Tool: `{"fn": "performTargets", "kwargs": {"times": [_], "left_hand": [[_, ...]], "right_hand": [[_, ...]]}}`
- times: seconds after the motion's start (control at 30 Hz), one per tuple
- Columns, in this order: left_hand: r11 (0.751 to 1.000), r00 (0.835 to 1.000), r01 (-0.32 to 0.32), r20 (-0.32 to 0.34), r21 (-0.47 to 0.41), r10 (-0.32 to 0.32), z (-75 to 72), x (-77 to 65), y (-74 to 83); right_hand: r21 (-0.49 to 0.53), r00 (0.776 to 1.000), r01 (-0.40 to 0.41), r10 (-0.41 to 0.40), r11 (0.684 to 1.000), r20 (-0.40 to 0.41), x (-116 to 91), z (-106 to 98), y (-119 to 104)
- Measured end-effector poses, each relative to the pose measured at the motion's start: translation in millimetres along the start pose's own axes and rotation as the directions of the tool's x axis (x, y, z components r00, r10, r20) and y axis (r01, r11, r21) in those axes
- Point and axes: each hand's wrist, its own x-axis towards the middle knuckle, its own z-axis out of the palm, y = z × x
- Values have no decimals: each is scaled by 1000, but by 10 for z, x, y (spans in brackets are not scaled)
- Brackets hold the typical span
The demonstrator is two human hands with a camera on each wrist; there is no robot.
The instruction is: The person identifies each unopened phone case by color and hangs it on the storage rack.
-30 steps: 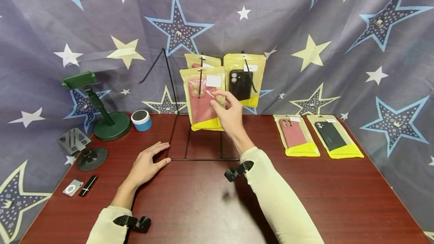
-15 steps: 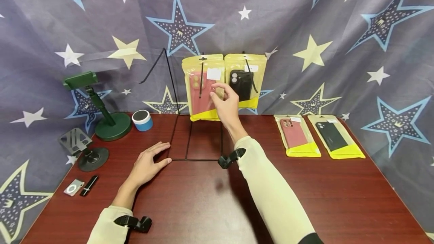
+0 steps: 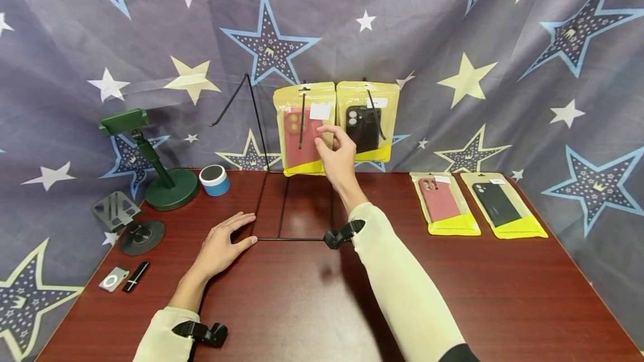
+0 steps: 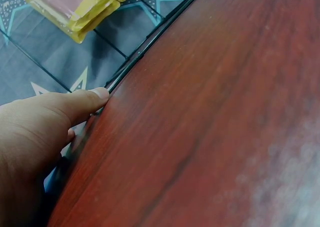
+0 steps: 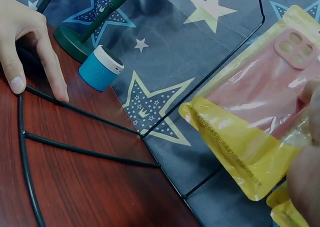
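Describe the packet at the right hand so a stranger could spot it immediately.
On the table stands a black wire rack. From its middle hook hangs the frontmost yellow packet, touched by the right hand. A pink phone case shows through, whereas its hanging neighbour holds a black phone case and a similar pink packet lies flat.

Creased grey-purple cloth (image 3: 337,57) hangs behind, printed with white, cream and blue-edged stars (image 3: 271,46). Red-brown wood-grain tabletop (image 3: 282,295) reflects a pale glare (image 4: 287,182).
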Motion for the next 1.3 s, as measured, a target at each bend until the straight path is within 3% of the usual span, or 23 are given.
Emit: {"fn": "performTargets", "kwargs": {"times": [0.23,0.5,0.97,1.2,1.3], "left_hand": [[1000,1000,-3,2,5,3,3,-3,-9],[1000,1000,-9,-8,-1,9,-1,-9,-5],[1000,1000,5,-2,6,-5,-29,-23,-23],[1000,1000,4,4,11,-4,-23,-10,-33],[1000,1000,-7,0,9,7,-6,7,-27]], "right_hand": [[43,999,-46,46,998,-4,-52,-165,177],[36,999,-37,36,999,32,-161,-565,294],[-53,991,-91,95,994,94,-312,-1762,271],[-240,987,-163,162,957,-25,-307,-2375,377],[-262,975,-221,209,939,-71,-301,-2621,415]]}}
